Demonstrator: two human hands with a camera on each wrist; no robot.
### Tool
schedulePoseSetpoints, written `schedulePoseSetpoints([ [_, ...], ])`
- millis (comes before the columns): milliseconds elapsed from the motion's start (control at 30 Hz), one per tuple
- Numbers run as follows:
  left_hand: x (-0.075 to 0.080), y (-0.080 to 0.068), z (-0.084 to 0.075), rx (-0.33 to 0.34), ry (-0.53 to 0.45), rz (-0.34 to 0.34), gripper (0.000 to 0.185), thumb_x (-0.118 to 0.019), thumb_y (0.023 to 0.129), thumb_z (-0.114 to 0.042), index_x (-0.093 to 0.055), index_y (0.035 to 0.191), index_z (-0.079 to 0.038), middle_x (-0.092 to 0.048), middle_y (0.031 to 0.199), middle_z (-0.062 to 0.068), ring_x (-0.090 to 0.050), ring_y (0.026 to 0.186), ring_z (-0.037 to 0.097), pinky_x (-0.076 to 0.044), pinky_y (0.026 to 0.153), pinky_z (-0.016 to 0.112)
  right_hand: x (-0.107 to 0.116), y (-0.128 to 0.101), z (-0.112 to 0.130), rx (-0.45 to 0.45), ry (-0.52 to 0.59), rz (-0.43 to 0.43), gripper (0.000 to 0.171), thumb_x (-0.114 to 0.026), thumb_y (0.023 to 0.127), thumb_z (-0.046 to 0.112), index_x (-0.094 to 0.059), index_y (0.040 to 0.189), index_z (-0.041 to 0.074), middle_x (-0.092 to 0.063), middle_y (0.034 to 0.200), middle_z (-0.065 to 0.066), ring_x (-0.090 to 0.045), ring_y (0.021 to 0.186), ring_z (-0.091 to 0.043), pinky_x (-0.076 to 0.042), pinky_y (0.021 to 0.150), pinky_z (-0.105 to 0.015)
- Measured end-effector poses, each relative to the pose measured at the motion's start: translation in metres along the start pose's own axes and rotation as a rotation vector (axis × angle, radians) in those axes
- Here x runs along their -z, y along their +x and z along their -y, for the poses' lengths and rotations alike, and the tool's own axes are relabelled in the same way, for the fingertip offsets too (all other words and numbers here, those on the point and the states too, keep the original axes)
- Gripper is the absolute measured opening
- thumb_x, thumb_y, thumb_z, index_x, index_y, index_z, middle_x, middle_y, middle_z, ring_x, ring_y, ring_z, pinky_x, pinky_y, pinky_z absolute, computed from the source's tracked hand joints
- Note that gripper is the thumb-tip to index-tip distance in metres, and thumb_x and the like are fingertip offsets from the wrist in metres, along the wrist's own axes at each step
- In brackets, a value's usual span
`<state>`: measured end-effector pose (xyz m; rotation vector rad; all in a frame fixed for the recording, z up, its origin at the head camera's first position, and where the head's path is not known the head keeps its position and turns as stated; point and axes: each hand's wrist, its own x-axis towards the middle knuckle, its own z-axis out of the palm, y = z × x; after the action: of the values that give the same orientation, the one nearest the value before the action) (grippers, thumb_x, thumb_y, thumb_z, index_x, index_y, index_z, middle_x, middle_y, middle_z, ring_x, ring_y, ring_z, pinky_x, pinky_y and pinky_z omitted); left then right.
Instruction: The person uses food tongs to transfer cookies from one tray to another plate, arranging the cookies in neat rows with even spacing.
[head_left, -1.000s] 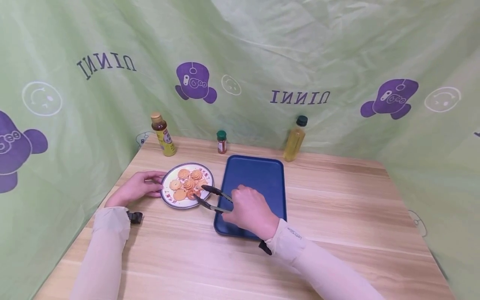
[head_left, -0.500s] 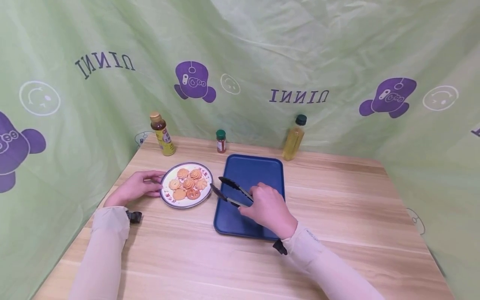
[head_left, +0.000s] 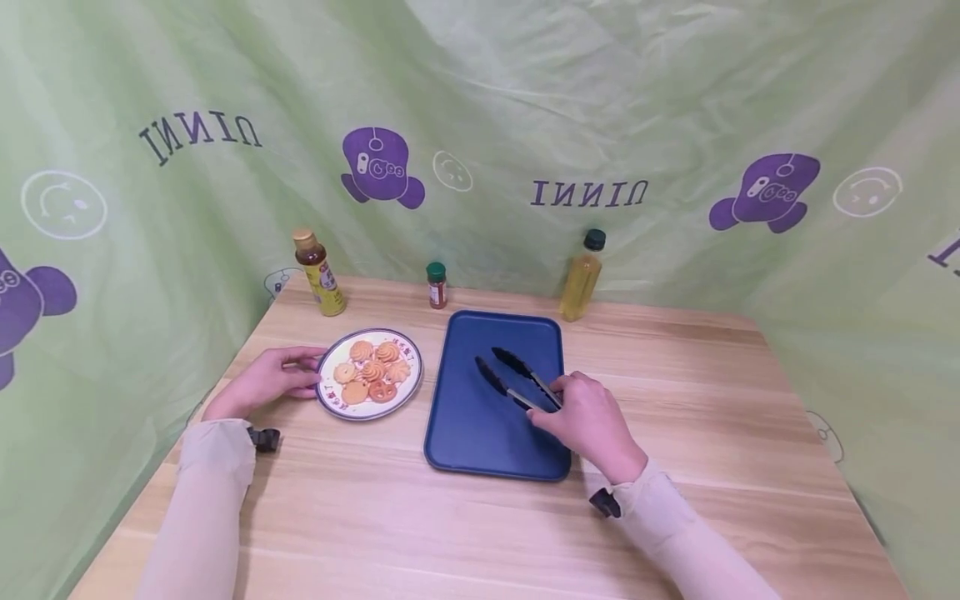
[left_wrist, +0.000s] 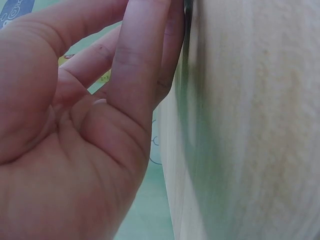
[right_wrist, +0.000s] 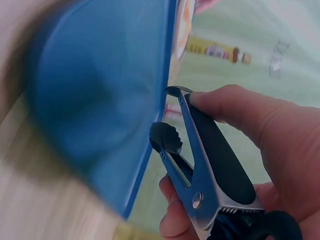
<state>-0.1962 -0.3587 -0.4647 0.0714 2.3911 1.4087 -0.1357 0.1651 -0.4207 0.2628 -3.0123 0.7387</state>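
In the head view, my left hand (head_left: 266,383) holds the left rim of a round white plate (head_left: 371,409) with a dark edge. Cookies (head_left: 372,371) lie on it, several swirled, one pretzel-shaped. My right hand (head_left: 588,421) grips metal tongs (head_left: 517,379) with black tips over a dark blue tray (head_left: 457,433). The tong tips stand apart, nothing between them. In the right wrist view, the thumb lies on the black handle of the tongs (right_wrist: 220,155) and curled fingers sit on the other side. The left wrist view shows bent fingers (left_wrist: 140,55) close to the tabletop; the plate is mostly hidden there.
Along the back stand a yellow-labelled sauce bottle (head_left: 322,279), a small green-capped spice jar (head_left: 437,286) and a dark-capped bottle of yellow liquid (head_left: 581,279). A green printed curtain (head_left: 480,100) surrounds the wooden table (head_left: 360,517) on its back and sides.
The right hand has moved the tongs rightward, off the pretzel cookie and plate to above the tray. The left hand has stayed at the plate's rim; the view has shifted slightly.
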Motion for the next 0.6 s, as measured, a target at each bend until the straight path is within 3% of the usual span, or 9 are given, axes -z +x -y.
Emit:
schedulePoseSetpoints([
  [167, 0.001, 0.001, 0.003, -0.011, -0.006, 0.004, 0.065, -0.067, 0.11, -0.002, -0.039, 0.167, 0.01, -0.053, 0.151, 0.038, -0.076, 0.107, 0.012, -0.073, 0.094, 0.031, 0.012, -0.005, -0.026, -0.077, 0.024, -0.017, 0.042, -0.092, 0.087, 0.038, -0.081, 0.106, 0.002, -0.07, 0.092, -0.01, -0.063, 0.079, -0.026, -0.052, 0.067, -0.035],
  [400, 0.001, 0.001, 0.001, -0.011, -0.007, 0.004, 0.065, -0.067, 0.11, -0.002, -0.039, 0.167, 0.011, -0.053, 0.152, 0.038, -0.076, 0.108, 0.013, -0.073, 0.095, 0.032, 0.031, -0.009, -0.063, -0.169, 0.04, -0.047, 0.046, -0.089, 0.089, 0.04, -0.082, 0.111, 0.001, -0.077, 0.091, -0.011, -0.067, 0.082, -0.029, -0.055, 0.069, -0.039],
  [600, 0.001, 0.0, 0.002, -0.011, 0.011, 0.01, 0.066, -0.068, 0.11, -0.004, -0.039, 0.168, 0.01, -0.054, 0.152, 0.038, -0.076, 0.111, 0.016, -0.073, 0.094, 0.031, 0.04, -0.016, -0.099, -0.256, 0.033, -0.053, 0.059, -0.086, 0.093, 0.043, -0.078, 0.123, -0.006, -0.081, 0.113, -0.027, -0.073, 0.097, -0.041, -0.063, 0.082, -0.054],
])
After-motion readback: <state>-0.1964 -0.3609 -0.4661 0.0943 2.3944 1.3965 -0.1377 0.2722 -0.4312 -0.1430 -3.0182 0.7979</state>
